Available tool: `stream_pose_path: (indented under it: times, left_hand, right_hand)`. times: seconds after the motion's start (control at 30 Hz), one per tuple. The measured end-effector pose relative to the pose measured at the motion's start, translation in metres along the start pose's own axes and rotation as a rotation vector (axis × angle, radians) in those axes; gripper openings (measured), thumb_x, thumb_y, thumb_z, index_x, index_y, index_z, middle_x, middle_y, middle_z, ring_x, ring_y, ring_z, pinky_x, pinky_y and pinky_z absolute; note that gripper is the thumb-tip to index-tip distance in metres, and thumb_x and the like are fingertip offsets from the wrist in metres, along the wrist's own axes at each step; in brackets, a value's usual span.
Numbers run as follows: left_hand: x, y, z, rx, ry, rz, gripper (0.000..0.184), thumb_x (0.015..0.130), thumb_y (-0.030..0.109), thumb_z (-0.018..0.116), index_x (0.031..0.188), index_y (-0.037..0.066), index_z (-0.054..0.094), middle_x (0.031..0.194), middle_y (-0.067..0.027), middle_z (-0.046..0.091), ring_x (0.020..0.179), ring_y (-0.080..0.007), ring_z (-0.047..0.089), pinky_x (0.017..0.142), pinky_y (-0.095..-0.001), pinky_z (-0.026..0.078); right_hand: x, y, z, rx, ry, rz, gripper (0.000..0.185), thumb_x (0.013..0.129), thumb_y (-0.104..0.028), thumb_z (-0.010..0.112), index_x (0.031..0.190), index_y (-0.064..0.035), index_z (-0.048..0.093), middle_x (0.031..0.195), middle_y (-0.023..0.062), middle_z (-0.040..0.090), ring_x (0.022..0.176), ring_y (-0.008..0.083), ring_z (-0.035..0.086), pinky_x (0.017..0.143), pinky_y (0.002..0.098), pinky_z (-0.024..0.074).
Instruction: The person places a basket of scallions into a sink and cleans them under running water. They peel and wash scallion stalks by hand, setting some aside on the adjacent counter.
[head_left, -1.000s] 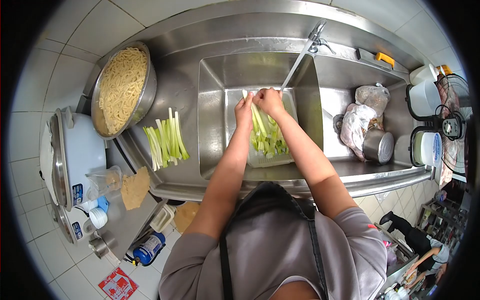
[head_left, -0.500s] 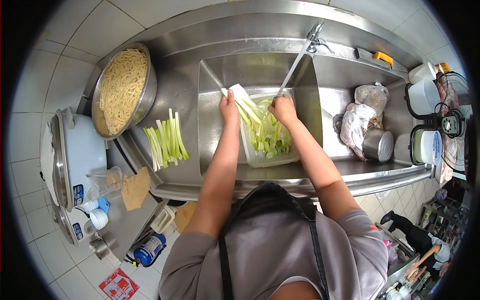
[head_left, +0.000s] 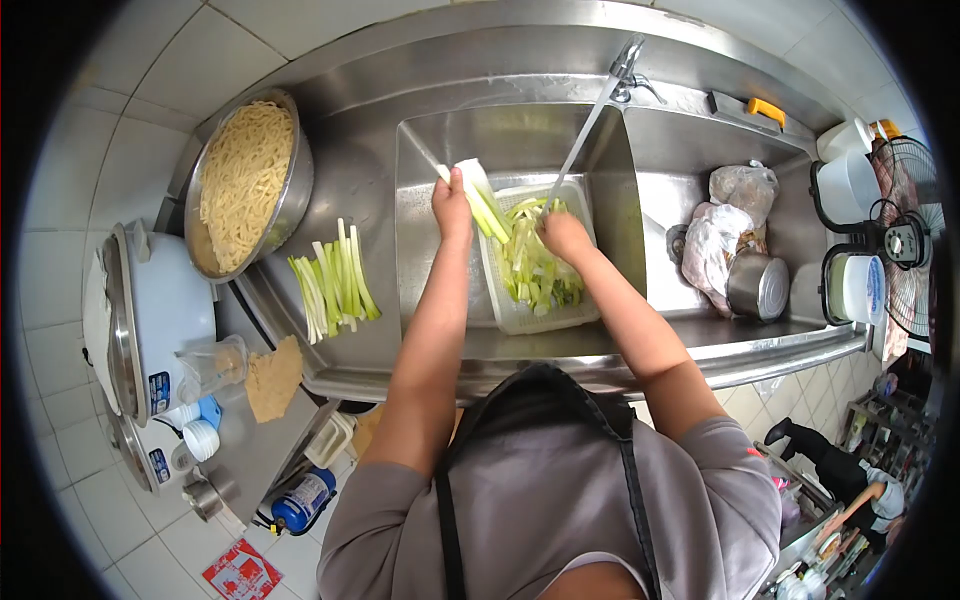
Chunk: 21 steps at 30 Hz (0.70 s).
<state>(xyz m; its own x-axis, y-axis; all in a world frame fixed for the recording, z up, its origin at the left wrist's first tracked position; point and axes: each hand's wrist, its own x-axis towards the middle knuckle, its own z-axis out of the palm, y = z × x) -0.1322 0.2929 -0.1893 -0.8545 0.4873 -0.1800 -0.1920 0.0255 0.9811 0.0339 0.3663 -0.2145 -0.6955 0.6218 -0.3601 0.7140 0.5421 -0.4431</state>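
Observation:
My left hand [head_left: 453, 212] is closed round a few pale green-white stalks [head_left: 479, 196] over the left sink basin. My right hand [head_left: 564, 234] is at the greens in the white basket [head_left: 507, 318]; its fingers are bent, and what they hold, if anything, is hidden. Loose green leaves and stalks [head_left: 535, 268] lie in that basket. Water [head_left: 583, 135] runs from the faucet [head_left: 627, 62] down beside my right hand. On the counter to the left lies a bunch of cut stalks [head_left: 335, 282].
A steel bowl [head_left: 298, 200] of noodles stands at the left. The right basin holds plastic bags [head_left: 713, 250] and a metal pot [head_left: 757, 287]. A yellow-handled tool [head_left: 766, 112] lies on the back ledge. Another person [head_left: 850, 485] is at the lower right.
My hands have moved apart. My left hand has moved left with the stalks in it, and my right hand has moved right and down to the greens in the basket.

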Motion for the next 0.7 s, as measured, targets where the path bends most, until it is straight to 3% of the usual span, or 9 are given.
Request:
stream_pose_path:
  times: [0.07, 0.17, 0.2, 0.33, 0.43, 0.53, 0.63, 0.7]
  left_hand:
    - [-0.010, -0.002, 0.015, -0.038, -0.053, -0.034, 0.028, 0.086, 0.027, 0.044, 0.084, 0.000, 0.052, 0.074, -0.0042, 0.055, 0.067, -0.0111, 0.049, 0.063, -0.0265, 0.040]
    - [-0.018, -0.004, 0.035, -0.210, -0.123, -0.157, 0.026, 0.086, 0.025, 0.046, 0.084, 0.000, 0.052, 0.077, -0.0059, 0.055, 0.068, -0.0117, 0.049, 0.062, -0.0265, 0.040]
    - [-0.017, -0.007, 0.039, -0.219, -0.143, -0.162, 0.025, 0.086, 0.024, 0.046, 0.084, 0.000, 0.052, 0.078, -0.0065, 0.055, 0.068, -0.0121, 0.049, 0.062, -0.0264, 0.040]
    - [-0.011, -0.010, 0.048, -0.316, -0.303, -0.233, 0.029, 0.088, 0.020, 0.038, 0.103, -0.003, 0.048, 0.098, -0.0146, 0.055, 0.087, -0.0184, 0.054, 0.077, -0.0276, 0.043]
    - [-0.011, -0.012, 0.056, -0.344, -0.352, -0.189, 0.030, 0.088, 0.021, 0.038, 0.103, -0.003, 0.048, 0.098, -0.0140, 0.055, 0.087, -0.0185, 0.055, 0.076, -0.0280, 0.043]
    - [-0.013, -0.008, 0.060, -0.361, -0.350, -0.224, 0.028, 0.087, 0.020, 0.041, 0.103, -0.002, 0.048, 0.098, -0.0125, 0.056, 0.086, -0.0175, 0.054, 0.077, -0.0276, 0.043]
    - [-0.014, -0.006, 0.061, -0.363, -0.356, -0.237, 0.028, 0.086, 0.021, 0.044, 0.103, -0.001, 0.048, 0.098, -0.0116, 0.056, 0.085, -0.0169, 0.054, 0.077, -0.0271, 0.042]
    - [-0.014, -0.006, 0.063, -0.377, -0.376, -0.227, 0.028, 0.086, 0.022, 0.045, 0.103, 0.000, 0.049, 0.098, -0.0109, 0.056, 0.085, -0.0166, 0.054, 0.077, -0.0269, 0.042]
  right_hand:
    - [-0.003, -0.032, -0.027, 0.414, 0.362, -0.124, 0.037, 0.075, -0.034, 0.052, 0.086, 0.0002, 0.059, 0.078, 0.0192, 0.059, 0.076, 0.0313, 0.058, 0.069, 0.0362, 0.0442]
    - [0.012, -0.044, -0.037, 0.502, 0.200, -0.008, 0.045, 0.074, -0.042, 0.054, 0.088, 0.0004, 0.060, 0.076, 0.0190, 0.060, 0.071, 0.0303, 0.058, 0.066, 0.0354, 0.0438]
    - [0.014, -0.044, -0.036, 0.584, 0.224, 0.000, 0.041, 0.073, -0.038, 0.058, 0.086, 0.0005, 0.060, 0.071, 0.0151, 0.061, 0.064, 0.0237, 0.059, 0.063, 0.0328, 0.0437]
    - [0.013, -0.039, -0.034, 1.002, 0.219, 0.081, 0.033, 0.073, -0.030, 0.061, 0.086, 0.0000, 0.061, 0.070, 0.0101, 0.061, 0.062, 0.0151, 0.056, 0.060, 0.0287, 0.0432]
    - [0.018, -0.033, -0.031, 1.183, 0.255, 0.125, 0.026, 0.076, -0.023, 0.059, 0.085, 0.0005, 0.061, 0.071, 0.0064, 0.061, 0.060, 0.0122, 0.054, 0.056, 0.0256, 0.0418]
    - [0.021, -0.035, -0.026, 1.577, 0.296, 0.117, 0.024, 0.076, -0.019, 0.059, 0.087, 0.0017, 0.061, 0.071, 0.0073, 0.061, 0.060, 0.0088, 0.051, 0.057, 0.0242, 0.0418]
    - [0.023, -0.037, -0.025, 1.514, 0.394, 0.132, 0.024, 0.077, -0.018, 0.056, 0.087, 0.0025, 0.060, 0.073, 0.0121, 0.061, 0.060, 0.0148, 0.055, 0.059, 0.0274, 0.0427]
    - [0.021, -0.040, -0.032, 1.128, 0.491, 0.181, 0.024, 0.078, -0.018, 0.054, 0.087, 0.0032, 0.059, 0.074, 0.0171, 0.060, 0.064, 0.0228, 0.057, 0.061, 0.0314, 0.0431]
